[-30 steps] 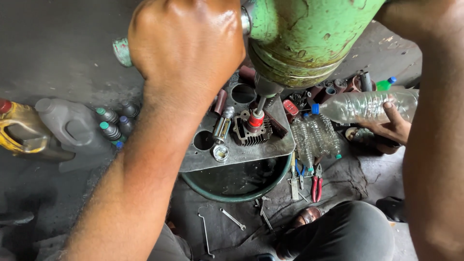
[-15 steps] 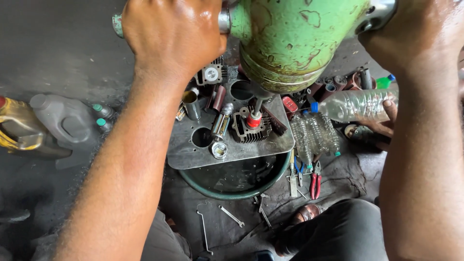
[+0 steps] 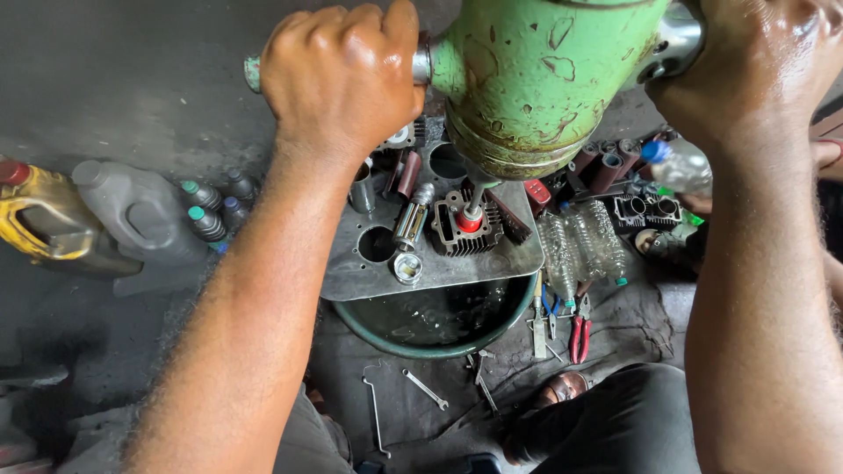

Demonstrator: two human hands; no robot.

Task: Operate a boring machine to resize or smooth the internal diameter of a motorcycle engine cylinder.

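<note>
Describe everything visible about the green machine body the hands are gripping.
The green machine body is a rounded metal casing with chipped, worn paint, cut off by the frame's top. Shiny metal handles stick out both sides; the left hand grips one, the right hand the other. A thin shaft runs down into the finned cylinder on the plate.

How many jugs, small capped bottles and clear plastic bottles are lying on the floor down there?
Jugs: 2, yellow and grey
Small capped bottles: 4
Clear plastic bottles: 3, two ribbed and one blue-capped
Total: 9
</note>
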